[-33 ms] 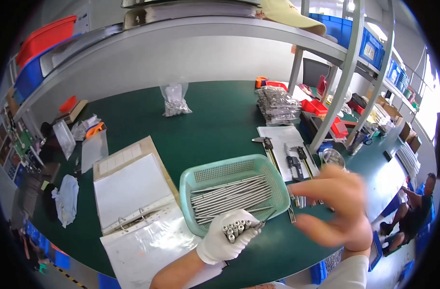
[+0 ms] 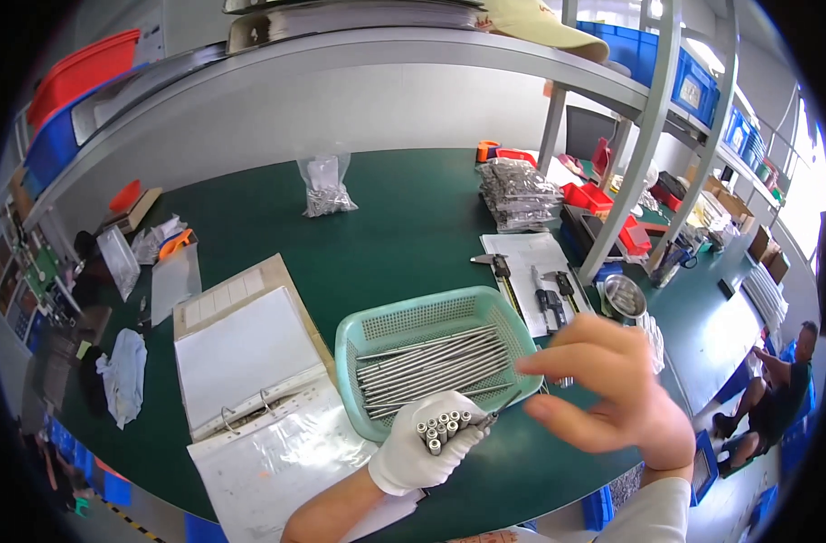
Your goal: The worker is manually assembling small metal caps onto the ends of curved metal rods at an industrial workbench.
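My left hand (image 2: 424, 455), in a white glove, is closed around a bundle of thin metal rods (image 2: 442, 425), their round hollow ends facing up. A thin dark pointed piece (image 2: 503, 407) sticks out beside its fingertips. Just behind this hand stands a pale green mesh basket (image 2: 347, 362) with many long metal rods (image 2: 431, 373) lying in it, roughly parallel. My bare right hand (image 2: 603, 385) hovers right of the basket's near right corner, slightly blurred, thumb and fingers curved and apart, with nothing visible between them.
An open ring binder (image 2: 250, 362) lies left of the basket. Calipers (image 2: 503, 276) rest on white paper behind my right hand, near a metal bowl (image 2: 625, 296). Bagged parts (image 2: 517, 195) are stacked beneath a grey shelf (image 2: 377, 56). Another person (image 2: 779, 389) sits far right.
My right hand has shifted a little left, closer to the basket and to my left hand. The left hand keeps its hold on the rods.
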The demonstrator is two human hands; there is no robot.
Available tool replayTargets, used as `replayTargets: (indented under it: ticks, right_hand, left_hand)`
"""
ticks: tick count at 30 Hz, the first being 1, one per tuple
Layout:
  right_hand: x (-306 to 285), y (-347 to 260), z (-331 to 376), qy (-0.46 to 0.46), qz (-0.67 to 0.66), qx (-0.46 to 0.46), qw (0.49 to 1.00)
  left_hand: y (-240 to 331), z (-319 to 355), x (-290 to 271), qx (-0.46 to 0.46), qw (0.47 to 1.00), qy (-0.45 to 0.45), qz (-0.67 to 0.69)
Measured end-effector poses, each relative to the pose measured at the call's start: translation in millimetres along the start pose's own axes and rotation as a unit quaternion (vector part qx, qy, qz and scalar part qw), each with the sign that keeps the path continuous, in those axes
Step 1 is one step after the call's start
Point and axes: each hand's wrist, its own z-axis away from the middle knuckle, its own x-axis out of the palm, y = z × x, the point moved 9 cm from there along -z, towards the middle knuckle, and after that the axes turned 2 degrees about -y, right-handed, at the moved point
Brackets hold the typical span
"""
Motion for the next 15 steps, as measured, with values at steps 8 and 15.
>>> replayTargets:
  ticks: [8,15]
  right_hand:
    - [24,14,7,0.029,-0.129,-0.033,0.991]
    - [5,9,13,0.129,-0.072,-0.041,0.988]
  left_hand:
    - [8,-2,3,0.031,0.998,-0.021,-0.05]
    - [8,-1,2,0.028,0.999,-0.011,-0.043]
